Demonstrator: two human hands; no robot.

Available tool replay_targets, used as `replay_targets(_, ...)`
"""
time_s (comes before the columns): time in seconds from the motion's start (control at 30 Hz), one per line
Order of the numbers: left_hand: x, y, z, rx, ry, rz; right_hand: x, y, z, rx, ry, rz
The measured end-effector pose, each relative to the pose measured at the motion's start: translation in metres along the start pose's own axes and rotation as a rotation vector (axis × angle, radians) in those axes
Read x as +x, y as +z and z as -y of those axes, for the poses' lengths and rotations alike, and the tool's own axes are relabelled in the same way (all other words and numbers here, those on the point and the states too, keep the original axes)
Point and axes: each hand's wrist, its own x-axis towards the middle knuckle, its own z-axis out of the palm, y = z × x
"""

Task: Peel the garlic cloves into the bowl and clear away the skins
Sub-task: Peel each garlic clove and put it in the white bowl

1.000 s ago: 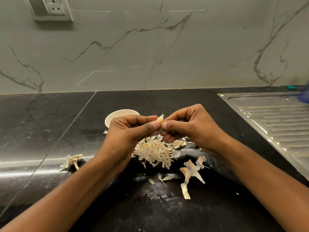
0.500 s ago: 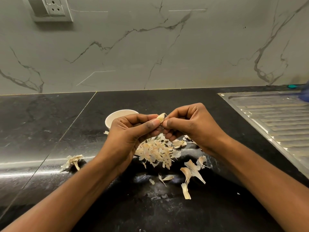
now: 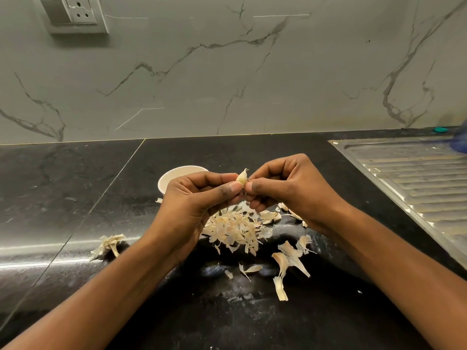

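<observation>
Garlic clove (image 3: 242, 177): shows more above the fingertips (image 3: 233, 187) than a second ago. Left hand (image 3: 199, 198), right hand (image 3: 285, 188): both pinch it, over skins (image 3: 232, 228) heaped on the desk (image 3: 75, 198). Bowl (image 3: 174, 176): just beyond left hand, far side. Step: peeling. Next, probably: strip remaining skin, drop clove in bowl.

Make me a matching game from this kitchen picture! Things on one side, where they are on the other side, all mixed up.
Things
1. garlic clove
2. white bowl
3. pile of skins
4. wall socket

Places
A. top left, on the marble wall
B. heaped loose on the black counter
C. pinched between the left hand and right hand
D. behind the left hand, partly hidden

Pairs: 1-C, 2-D, 3-B, 4-A
</observation>
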Motion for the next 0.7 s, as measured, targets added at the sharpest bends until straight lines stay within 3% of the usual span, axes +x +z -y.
replay_targets(0.33, 0.0004, 0.0008, -0.0011, -0.049, -0.067, 0.012, -0.0008, 0.0020, -0.0024, -0.083, -0.095, -0.046)
replay_targets(0.7, 0.0019, -0.0009, 0.0000, -0.042, 0.013, -0.044, -0.0008, 0.0017, 0.0015, -0.127, -0.044, 0.002)
